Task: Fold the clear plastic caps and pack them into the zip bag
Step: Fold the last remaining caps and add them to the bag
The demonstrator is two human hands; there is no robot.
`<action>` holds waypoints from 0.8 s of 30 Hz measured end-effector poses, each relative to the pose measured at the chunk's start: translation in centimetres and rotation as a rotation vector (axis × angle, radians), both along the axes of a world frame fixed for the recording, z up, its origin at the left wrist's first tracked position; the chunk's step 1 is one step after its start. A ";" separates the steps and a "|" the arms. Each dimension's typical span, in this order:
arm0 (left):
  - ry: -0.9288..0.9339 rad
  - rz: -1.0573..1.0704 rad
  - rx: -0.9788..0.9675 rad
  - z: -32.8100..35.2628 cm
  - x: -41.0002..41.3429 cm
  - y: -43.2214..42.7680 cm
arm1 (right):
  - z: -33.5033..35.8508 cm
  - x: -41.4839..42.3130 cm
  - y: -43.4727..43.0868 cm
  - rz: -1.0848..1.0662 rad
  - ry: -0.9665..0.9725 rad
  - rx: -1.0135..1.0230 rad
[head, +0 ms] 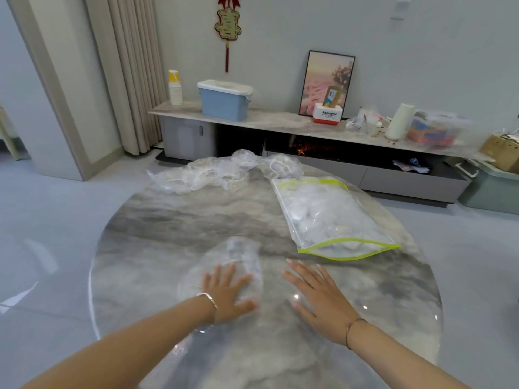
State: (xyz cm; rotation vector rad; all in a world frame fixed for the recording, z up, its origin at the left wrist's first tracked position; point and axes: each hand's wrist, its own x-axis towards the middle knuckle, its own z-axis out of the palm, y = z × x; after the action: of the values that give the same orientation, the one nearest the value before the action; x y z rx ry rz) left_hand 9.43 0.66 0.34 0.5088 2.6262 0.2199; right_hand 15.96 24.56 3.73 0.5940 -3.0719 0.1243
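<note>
Clear plastic cap (238, 256) lies spread on the near surface (157, 220), pressed by the flat left hand (227, 290). The right hand (320, 293) spreads flat beside it, neither grip closed. Press air out, then fold crisply. Beyond, the zip bag (331, 217) gapes open; loose caps (202, 175) lie farthest.

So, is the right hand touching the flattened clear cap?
Apart. Head view shows bare table between the right hand and the clear cap, which the left hand presses.
</note>
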 end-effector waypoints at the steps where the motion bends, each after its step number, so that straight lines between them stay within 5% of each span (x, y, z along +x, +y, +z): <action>1: -0.018 -0.034 0.029 0.0 1.2 1.6 | 0.0 0.2 -0.1 0.013 0.003 -0.023; 5: -0.055 0.055 0.352 0.6 4.9 5.2 | 0.4 2.8 -0.6 0.052 -0.059 -0.067; 8: 0.080 0.062 0.483 0.7 5.4 4.1 | -0.1 4.3 -0.6 0.064 -0.112 -0.073; 14: 0.060 -0.078 0.219 0.5 5.5 -0.6 | -2.7 5.8 0.1 0.054 -0.017 0.155; 24: 0.006 -0.288 0.069 2.2 6.9 -2.7 | -3.3 5.9 0.4 0.188 0.206 0.098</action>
State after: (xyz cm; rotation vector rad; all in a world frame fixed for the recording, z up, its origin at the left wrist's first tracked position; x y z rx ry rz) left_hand 16.35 -2.00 2.54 0.9029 2.5187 0.2171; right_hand 21.90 24.99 0.42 0.8428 -2.8315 -0.0827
